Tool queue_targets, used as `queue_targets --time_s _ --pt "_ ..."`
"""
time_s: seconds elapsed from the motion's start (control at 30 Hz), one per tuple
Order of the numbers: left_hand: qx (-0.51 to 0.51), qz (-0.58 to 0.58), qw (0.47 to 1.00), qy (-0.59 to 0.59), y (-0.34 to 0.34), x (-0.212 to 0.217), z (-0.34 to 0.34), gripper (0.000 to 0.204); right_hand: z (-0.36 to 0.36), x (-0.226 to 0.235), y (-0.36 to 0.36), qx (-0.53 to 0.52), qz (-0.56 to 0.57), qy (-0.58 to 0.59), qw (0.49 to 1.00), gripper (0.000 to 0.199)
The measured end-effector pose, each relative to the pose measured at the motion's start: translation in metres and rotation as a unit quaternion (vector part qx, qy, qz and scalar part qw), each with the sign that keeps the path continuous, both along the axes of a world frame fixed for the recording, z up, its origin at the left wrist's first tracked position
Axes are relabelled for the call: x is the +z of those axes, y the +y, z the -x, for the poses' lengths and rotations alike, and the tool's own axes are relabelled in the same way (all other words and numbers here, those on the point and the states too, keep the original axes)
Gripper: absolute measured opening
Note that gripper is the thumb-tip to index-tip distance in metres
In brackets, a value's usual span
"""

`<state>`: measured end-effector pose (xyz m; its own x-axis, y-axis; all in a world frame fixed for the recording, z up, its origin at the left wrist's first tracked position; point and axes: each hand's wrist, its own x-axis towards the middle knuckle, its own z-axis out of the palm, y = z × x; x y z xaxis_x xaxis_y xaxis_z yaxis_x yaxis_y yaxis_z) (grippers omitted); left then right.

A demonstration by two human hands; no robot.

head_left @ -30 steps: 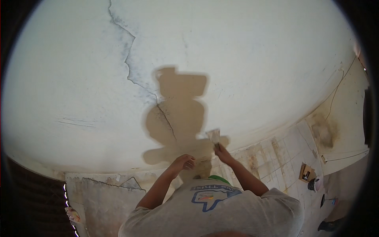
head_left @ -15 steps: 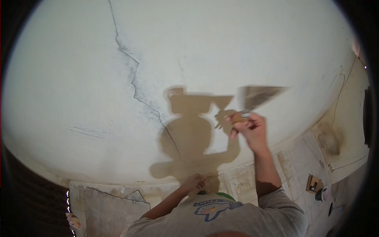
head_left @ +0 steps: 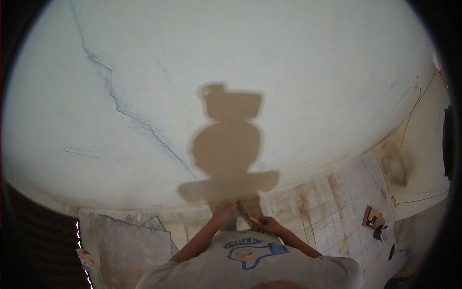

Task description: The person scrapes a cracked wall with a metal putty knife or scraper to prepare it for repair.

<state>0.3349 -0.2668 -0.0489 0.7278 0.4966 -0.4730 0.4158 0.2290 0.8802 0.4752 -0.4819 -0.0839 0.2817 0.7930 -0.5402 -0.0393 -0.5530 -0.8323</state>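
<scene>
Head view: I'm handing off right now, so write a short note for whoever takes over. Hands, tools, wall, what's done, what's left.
Left hand: low in front of the chest, closed; what it holds cannot be told.
Right hand: grips a putty knife, blade angled toward the left hand, off the wall.
Wall: pale and smooth, apart from a long crack at upper left.
Done: broad smooth coat.
Left: the crack looks unfilled.

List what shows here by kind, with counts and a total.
Hands: 2, left hand and right hand, together at the chest, the right on a putty knife
Putty knives: 1
Wall cracks: 1, crack
Head shadows: 1, shadow
Total: 5
</scene>
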Motion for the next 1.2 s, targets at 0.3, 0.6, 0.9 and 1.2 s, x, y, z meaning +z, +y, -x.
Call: queue_targets --time_s 0.3,0.6,0.9,1.2 --pt "-0.02 -0.269 0.934 -0.236 -0.023 0.093 -0.047 0.015 -0.074 0.032 0.062 -0.104 -0.209 0.06 0.971 0.038" --pt "-0.072 -0.173 0.961 -0.202 -0.054 0.128 -0.031 0.011 -0.085 0.369 0.108 -0.14 -0.576 -0.018 0.805 0.025" --pt "-0.015 -0.027 0.966 -0.258 -0.046 0.1 -0.029 0.01 -0.114 0.262 0.142 -0.198 -0.466 -0.162 0.847 0.02" --pt "0.028 -0.211 0.959 -0.185 -0.051 0.086 -0.005 0.011 -0.069 -0.005 -0.014 0.014 -0.098 -0.091 0.991 0.031"
